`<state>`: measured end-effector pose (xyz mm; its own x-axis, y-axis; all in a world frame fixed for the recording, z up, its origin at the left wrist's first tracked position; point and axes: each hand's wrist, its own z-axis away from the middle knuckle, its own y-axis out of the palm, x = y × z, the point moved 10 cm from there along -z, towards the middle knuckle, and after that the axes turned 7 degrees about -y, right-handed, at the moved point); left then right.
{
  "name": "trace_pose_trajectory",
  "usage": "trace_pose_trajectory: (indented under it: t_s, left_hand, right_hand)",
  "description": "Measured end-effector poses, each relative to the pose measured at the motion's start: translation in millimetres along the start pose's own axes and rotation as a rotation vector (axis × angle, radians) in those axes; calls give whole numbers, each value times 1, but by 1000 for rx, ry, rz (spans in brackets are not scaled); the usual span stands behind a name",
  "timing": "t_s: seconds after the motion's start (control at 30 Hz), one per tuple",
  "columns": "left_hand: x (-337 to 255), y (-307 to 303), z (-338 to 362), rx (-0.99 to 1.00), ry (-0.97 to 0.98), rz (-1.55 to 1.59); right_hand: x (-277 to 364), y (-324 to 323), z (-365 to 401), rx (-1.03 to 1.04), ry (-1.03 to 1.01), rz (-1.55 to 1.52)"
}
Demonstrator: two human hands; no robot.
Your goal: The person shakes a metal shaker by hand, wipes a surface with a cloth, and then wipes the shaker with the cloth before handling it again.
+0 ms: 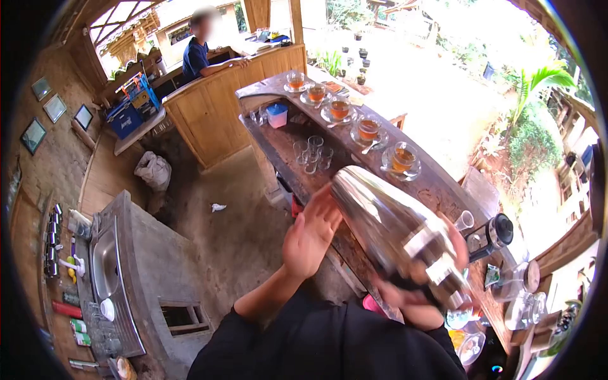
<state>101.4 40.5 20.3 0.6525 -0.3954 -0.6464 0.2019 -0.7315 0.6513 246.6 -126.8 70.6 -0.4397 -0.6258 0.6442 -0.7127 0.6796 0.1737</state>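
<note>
Silvery, mirror-bright metal makes up the flask (pixel 396 218), tilted across the middle right of the frame, its rounded end towards the upper left. The right hand (pixel 396 296) looks clamped round its lower right part, fingers curled over the far side (motion blurs them, so the exact hold is hard to read). The left hand (pixel 310 237) is open, palm towards the flask, fingertips at its rounded end; whether they press or only brush it, I cannot tell.

To handle it well, the grip should stay firm, since smooth, curved metal may slip, and an open palm under the rounded end would steady the weight. It would be wise to swing it clear of the nearest glass cup (pixel 403 157), which looks easy to knock.

That cup is one of five in a row on the dark, worn wooden worktop (pixel 443 189), each round, see-through and holding amber liquid on a clear saucer. Thin-walled tumblers (pixel 311 152) cluster on the lower shelf, near a boxy tub (pixel 277 115) with a blue lid. A cylindrical French press (pixel 489 235), glass with black fittings, stands at right.
</note>
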Motion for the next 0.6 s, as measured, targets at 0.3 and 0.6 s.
trace_pose_trajectory:
  t_s: [0.3,0.6]
  left_hand:
    - [-29,41,-30,-34,148,17]
    - [7,35,-16,30,67,109]
  right_hand:
    - [-20,21,-3,198,383,-120]
    - [-6,17,12,70,84,-391]
